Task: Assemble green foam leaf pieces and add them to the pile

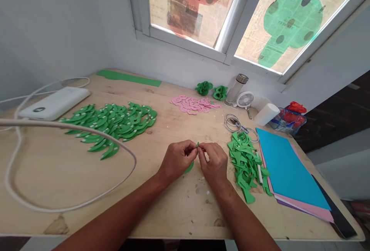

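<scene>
My left hand (179, 158) and my right hand (213, 162) meet over the middle of the table, fingertips pinched together. Between them is a green paper piece (189, 167), mostly covered by my left hand; its small tip shows at the fingertips. Left of my hands lies a spread of curved green paper pieces (111, 124), many with small white patches at their ends. Close to my right hand is a heap of green paper scraps (243, 158) with a white pen (259, 168) on it. Scissors (241, 125) rest just behind that heap.
Pink paper pieces (193, 104), two green paper balls (204, 88), a bottle (237, 89) and a small fan (245, 99) stand toward the wall. Coloured sheets (291, 170) lie at right. A white power bank (56, 102) sits at left, its cable (72, 208) looping across the foreground.
</scene>
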A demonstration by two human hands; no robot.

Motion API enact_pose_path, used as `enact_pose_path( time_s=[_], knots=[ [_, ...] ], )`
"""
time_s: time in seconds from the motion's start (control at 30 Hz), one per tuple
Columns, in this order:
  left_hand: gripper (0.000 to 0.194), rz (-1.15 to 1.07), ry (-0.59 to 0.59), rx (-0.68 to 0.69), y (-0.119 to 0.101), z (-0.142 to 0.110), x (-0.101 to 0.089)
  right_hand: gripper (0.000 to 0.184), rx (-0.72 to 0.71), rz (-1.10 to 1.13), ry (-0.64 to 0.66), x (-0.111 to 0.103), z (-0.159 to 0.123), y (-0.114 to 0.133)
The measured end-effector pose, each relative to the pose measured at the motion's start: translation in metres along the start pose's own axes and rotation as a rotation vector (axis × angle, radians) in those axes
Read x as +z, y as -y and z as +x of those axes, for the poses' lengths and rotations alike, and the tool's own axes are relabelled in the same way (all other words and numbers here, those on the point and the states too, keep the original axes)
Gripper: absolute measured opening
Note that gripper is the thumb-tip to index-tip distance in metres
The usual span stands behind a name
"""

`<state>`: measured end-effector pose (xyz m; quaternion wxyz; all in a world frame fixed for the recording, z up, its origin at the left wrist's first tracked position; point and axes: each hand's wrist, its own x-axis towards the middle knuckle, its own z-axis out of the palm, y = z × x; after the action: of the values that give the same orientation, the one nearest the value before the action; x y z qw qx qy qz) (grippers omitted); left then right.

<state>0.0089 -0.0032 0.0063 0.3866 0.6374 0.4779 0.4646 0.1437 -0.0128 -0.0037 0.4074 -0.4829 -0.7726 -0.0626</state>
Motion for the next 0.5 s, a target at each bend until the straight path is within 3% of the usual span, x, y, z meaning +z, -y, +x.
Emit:
enact_pose_path(
  time_s=[0.5],
  knots=[
    [0.014,0.020,0.032,0.017,0.0043,0.0007,0.0007,0.013,0.099,0.064,-0.003,0.0014,-0.0011,0.0012]
  ],
)
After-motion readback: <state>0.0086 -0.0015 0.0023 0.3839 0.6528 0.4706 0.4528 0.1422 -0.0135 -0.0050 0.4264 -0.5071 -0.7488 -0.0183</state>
